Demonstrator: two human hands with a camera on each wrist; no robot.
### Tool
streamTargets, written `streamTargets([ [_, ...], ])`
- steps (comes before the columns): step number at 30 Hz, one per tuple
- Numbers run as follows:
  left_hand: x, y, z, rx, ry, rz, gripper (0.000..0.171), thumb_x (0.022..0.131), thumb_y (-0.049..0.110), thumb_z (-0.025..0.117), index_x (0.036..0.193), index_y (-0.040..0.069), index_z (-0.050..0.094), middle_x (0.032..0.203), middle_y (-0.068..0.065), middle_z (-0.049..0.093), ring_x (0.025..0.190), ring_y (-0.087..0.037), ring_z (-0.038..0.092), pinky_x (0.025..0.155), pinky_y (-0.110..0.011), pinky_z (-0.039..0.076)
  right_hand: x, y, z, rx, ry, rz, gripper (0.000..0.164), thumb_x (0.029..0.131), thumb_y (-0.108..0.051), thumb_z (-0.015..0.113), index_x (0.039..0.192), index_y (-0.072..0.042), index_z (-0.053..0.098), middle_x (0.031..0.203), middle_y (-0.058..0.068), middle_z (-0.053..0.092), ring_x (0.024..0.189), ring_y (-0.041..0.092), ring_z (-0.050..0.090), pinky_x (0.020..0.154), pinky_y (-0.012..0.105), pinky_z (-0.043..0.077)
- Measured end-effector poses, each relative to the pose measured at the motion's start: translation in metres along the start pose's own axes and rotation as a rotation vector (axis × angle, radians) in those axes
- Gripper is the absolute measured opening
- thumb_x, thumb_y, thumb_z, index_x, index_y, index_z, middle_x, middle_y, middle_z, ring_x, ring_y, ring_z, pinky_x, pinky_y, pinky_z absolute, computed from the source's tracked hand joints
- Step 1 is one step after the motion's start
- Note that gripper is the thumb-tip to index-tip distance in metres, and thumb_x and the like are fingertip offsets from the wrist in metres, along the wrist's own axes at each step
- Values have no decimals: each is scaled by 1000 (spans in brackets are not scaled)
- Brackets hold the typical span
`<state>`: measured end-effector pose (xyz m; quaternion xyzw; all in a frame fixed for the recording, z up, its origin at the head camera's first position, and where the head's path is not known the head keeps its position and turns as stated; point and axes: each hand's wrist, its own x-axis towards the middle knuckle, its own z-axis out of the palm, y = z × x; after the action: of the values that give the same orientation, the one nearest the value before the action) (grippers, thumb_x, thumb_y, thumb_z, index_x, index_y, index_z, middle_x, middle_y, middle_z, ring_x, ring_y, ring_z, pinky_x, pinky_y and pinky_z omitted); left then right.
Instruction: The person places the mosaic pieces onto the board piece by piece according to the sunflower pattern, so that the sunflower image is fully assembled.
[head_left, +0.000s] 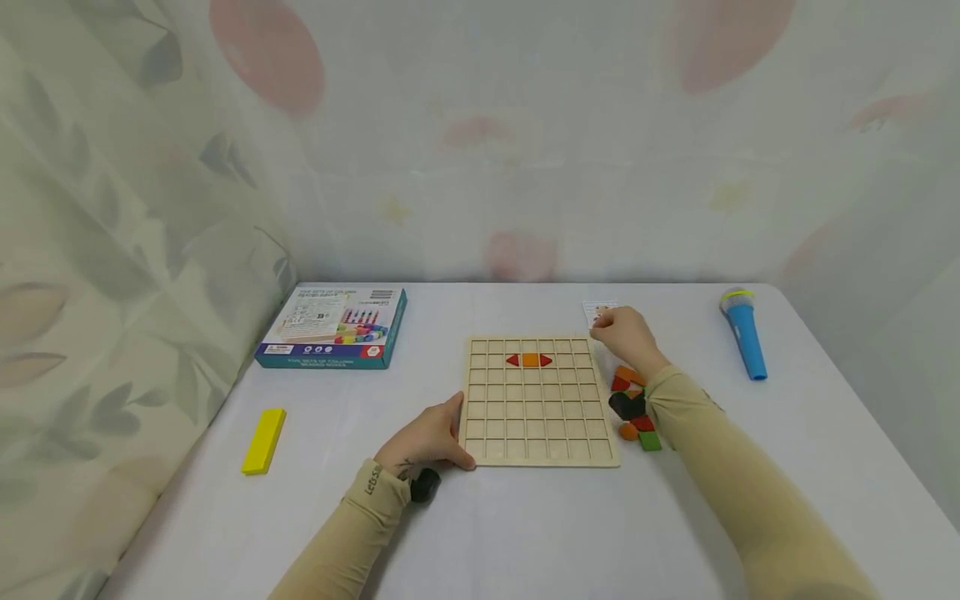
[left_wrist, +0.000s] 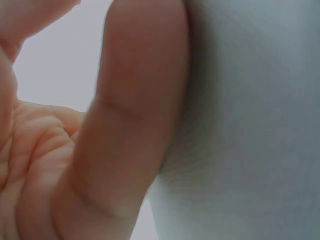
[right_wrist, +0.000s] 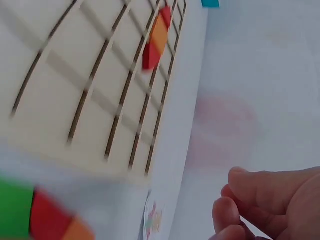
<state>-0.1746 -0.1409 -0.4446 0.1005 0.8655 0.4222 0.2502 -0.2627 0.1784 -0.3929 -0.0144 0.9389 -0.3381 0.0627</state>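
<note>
A square wooden grid board (head_left: 536, 429) lies flat in the middle of the table. In one of its upper rows sit an orange square (head_left: 530, 360) and, on either side, red triangles (head_left: 513, 361). My left hand (head_left: 427, 435) rests at the board's lower left corner, thumb and a finger apart and touching its edge; the left wrist view shows a finger (left_wrist: 132, 100) close up. Beyond the board's upper right corner is my right hand (head_left: 628, 337), fingers loosely bent over a small printed card (head_left: 597, 311). In the right wrist view nothing shows between these fingertips (right_wrist: 239, 181).
Right of the board lies a pile of orange, red and green pieces (head_left: 649, 441), partly hidden by the right wrist. A blue toy microphone (head_left: 745, 337) is at the far right. On the left are a boxed bead set (head_left: 330, 327) and a yellow block (head_left: 263, 442).
</note>
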Motion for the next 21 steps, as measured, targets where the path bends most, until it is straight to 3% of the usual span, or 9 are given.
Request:
streamTargets([
  [7,1,-2,-1,8,-4,-3,121,55,6,86,147,-2,9,83,-5,62,68,-16,56,62,-29,44,-16,41,-23,-178,-82,85,32,88,-18,57,110,5,62,112,24,59,92,32,55,77,42,47],
  [14,2,-3,0,38,2,2,121,55,8,87,147,-3,9,87,-5,62,71,-16,55,65,-29,44,-26,63,-19,-219,-165,162,36,86,-20,62,110,7,61,103,22,61,77,25,55,65,32,47],
  [17,1,-2,0,47,5,-2,121,55,8,87,147,-3,10,90,-5,61,73,-16,54,68,-28,43,-27,68,-16,-224,-163,158,36,84,-21,64,109,6,62,102,21,61,80,26,54,67,35,47],
  [21,1,-1,0,36,8,-10,121,55,7,87,147,-2,10,84,-6,61,68,-16,54,62,-29,43,-31,68,-12,-221,-139,132,34,84,-21,64,108,3,64,102,20,61,83,28,54,71,38,46],
])
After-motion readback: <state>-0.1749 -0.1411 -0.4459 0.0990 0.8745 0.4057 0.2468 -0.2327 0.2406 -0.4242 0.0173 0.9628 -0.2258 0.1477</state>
